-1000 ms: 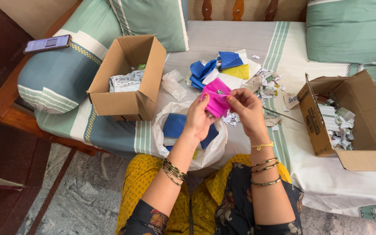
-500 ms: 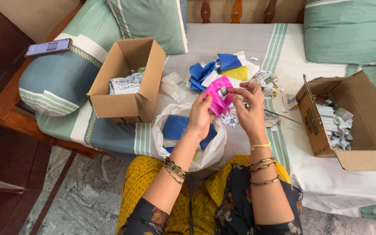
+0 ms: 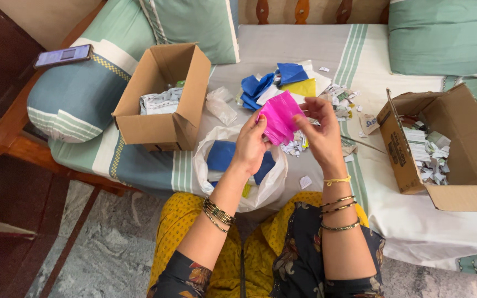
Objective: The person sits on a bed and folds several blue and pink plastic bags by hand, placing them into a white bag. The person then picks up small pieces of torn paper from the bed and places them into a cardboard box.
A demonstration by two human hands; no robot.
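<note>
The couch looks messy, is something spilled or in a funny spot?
Yes. Torn paper scraps lie scattered on the sheet beside the coloured sheets, and a phone rests on top of the round bolster.

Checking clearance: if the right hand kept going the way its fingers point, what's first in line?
The right hand points up-left; likely first is the pink folded plastic piece it grips, then the blue and yellow sheet pile. Depth unclear.

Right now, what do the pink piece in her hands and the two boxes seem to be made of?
The pink piece, held by the left hand and right hand, looks like thin plastic film or glossy paper: it creases sharply and shines faintly, so I can't tell which. The left box and right box look like matte brown corrugated cardboard, with folded flaps.
</note>
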